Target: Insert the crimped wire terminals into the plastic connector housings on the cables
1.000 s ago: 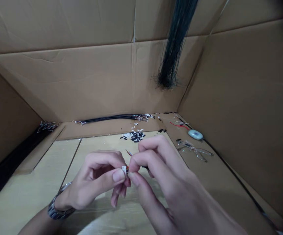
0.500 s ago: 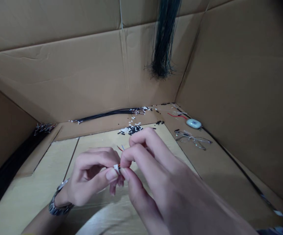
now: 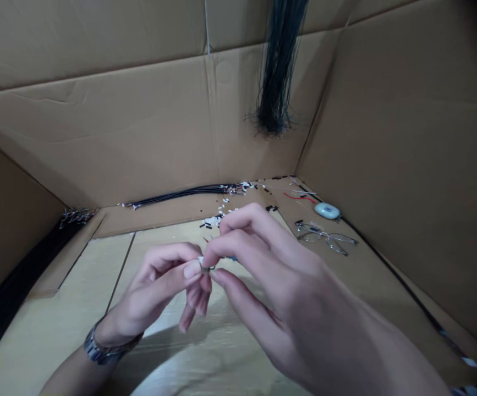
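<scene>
My left hand, with a metal watch on its wrist, pinches a small white connector between thumb and forefinger. Fingertips cover most of that connector. Thin wires come out of its right side, between the two hands. My right hand has its thumb and forefinger closed around these wires, close against the left fingertips. Loose wire tips show just above the right forefinger. Behind the right hand, white and black tube pieces lie on the board, partly hidden by it.
Black cables lie along the back cardboard wall, and a thicker black bundle lies at left. Dark thin wires hang down at the back. To the right lie eyeglasses, a pale oval object and a black cord.
Both hands have risen slightly. The connector has turned, showing less of its white face, and the coloured wires are now less visible. My left lower fingers hang further down.
</scene>
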`<state>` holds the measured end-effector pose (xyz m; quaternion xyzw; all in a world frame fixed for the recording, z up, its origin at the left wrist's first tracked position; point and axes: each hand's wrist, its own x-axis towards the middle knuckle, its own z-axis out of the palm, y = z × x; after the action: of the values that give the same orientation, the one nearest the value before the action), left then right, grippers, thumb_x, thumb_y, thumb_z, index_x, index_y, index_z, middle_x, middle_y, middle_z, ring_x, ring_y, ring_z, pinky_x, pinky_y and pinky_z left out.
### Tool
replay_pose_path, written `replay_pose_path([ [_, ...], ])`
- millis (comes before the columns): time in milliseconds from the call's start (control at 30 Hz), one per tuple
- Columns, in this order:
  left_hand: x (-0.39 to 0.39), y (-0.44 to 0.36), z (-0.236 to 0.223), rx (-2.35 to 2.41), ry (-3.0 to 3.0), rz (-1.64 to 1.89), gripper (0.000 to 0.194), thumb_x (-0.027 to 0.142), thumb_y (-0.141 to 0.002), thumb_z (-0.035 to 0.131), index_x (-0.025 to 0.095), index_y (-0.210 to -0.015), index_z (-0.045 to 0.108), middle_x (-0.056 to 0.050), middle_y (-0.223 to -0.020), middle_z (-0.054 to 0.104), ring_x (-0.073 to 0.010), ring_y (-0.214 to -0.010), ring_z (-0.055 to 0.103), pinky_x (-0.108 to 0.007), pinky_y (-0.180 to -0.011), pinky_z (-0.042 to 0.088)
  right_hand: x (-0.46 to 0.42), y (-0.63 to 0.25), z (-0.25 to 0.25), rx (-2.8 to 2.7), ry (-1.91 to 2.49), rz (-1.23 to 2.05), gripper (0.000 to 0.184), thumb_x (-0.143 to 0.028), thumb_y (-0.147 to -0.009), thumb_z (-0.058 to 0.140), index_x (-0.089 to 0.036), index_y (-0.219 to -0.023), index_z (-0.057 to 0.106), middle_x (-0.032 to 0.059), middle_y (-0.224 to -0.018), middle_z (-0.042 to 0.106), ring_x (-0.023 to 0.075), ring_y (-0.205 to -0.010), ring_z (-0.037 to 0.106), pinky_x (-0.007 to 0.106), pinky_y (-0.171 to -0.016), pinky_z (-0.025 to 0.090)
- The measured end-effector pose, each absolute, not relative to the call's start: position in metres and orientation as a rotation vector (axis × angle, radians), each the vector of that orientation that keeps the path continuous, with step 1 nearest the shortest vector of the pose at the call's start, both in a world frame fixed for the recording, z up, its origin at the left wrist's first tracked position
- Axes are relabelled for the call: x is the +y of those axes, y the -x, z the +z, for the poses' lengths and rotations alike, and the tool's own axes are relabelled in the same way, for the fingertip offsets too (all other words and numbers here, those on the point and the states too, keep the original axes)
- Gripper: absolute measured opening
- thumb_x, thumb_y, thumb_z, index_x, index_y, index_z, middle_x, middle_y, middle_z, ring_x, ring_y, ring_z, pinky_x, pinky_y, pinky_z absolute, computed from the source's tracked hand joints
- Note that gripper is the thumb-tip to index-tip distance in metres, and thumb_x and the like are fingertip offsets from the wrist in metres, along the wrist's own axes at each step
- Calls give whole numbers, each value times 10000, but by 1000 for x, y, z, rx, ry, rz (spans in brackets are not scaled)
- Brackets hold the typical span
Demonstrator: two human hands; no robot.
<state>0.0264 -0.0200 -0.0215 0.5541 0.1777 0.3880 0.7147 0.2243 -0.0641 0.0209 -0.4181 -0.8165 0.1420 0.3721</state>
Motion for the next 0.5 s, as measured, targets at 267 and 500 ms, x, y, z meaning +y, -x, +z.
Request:
replay_pose_path([
  [267,-23,-25,-16,316,-869,698,243,284,-973,586,135,-807,682,46,-527,427,-56,-412,477,-65,-349,400,-63,-227,14,-2145,1044,98,330,-84,-928,499,-318,-1151,568,8,-1136,673,174,-968,732,231,-692,603],
  [500,-23,-25,-12,325,-797,668,222,314,-915,656,143,-776,634,58,-514,408,-67,-398,458,-73,-306,389,-59,-230,17,-2192,883,-56,328,-112,-964,491,-287,-1230,573,39,-1190,701,180,-947,735,274,-768,611],
])
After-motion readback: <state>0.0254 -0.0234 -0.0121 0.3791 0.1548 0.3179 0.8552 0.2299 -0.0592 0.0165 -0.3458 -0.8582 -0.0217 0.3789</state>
